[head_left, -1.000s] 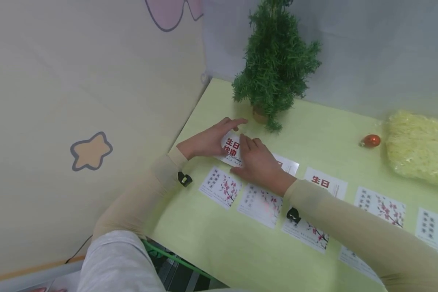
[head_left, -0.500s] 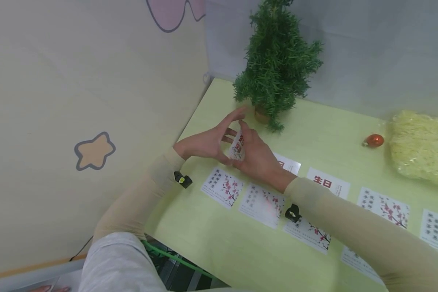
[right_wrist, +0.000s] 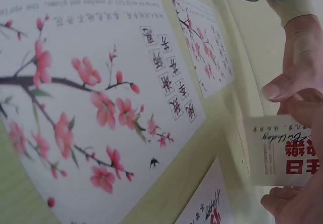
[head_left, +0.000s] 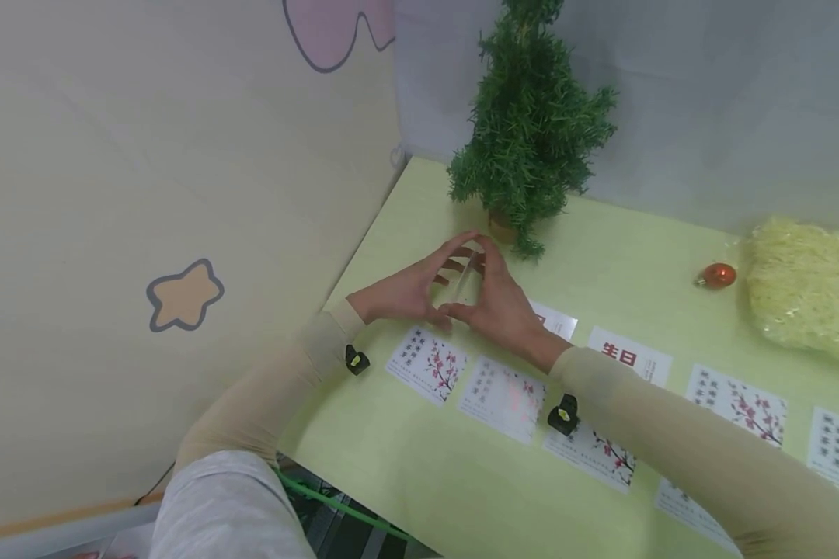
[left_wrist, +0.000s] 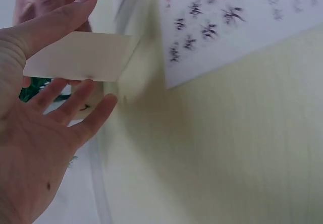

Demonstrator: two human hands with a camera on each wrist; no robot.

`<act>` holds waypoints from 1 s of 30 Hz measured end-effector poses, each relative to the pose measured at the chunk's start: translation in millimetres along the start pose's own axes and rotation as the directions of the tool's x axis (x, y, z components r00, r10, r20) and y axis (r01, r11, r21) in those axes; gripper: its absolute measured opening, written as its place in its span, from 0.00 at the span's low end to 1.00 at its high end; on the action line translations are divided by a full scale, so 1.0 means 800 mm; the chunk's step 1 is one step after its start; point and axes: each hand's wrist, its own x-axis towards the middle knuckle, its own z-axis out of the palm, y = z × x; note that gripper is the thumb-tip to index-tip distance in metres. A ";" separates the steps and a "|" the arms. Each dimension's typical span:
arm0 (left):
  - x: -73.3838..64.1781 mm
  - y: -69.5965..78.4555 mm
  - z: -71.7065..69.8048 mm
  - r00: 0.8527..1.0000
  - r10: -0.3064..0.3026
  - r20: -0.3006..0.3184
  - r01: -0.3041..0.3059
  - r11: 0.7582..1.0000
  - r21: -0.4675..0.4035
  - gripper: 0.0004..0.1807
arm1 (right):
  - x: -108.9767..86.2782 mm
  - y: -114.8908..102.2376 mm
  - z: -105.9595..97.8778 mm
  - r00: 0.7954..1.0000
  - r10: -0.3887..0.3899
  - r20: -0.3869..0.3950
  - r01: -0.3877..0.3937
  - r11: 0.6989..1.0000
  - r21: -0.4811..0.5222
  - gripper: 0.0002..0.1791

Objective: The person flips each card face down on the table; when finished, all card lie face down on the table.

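A white greeting card [head_left: 464, 281] stands nearly edge-on between both hands in the head view. My right hand [head_left: 506, 303] holds it by opposite edges, thumb on one side and fingers on the other; red lettering on the card [right_wrist: 272, 151] shows in the right wrist view. My left hand [head_left: 405, 293] faces it from the left, fingers extended and thumb apart. In the left wrist view, the card's blank back [left_wrist: 81, 57] lies between that thumb and the fingertips, which come right to its lower edge. Below the hands lies a blossom-printed card [head_left: 428, 363].
More blossom cards [head_left: 503, 397] and red-lettered cards [head_left: 629, 353] lie in rows on the pale green table [head_left: 391, 466]. A small artificial tree [head_left: 531, 124] stands behind the hands. Toward the right are a red bauble [head_left: 716, 276] and a clear bag of yellow shreds [head_left: 807, 291].
The card has turned from lettering up to nearly edge-on, gripped by my right hand. My left hand drew away from it, opened wider, then came back close to the right fingertips.
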 end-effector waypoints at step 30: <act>0.010 -0.023 -0.014 0.992 -0.071 0.107 0.023 0.917 0.398 0.79 | -0.016 0.029 -0.002 0.967 -0.193 0.167 0.251 0.841 -0.479 0.34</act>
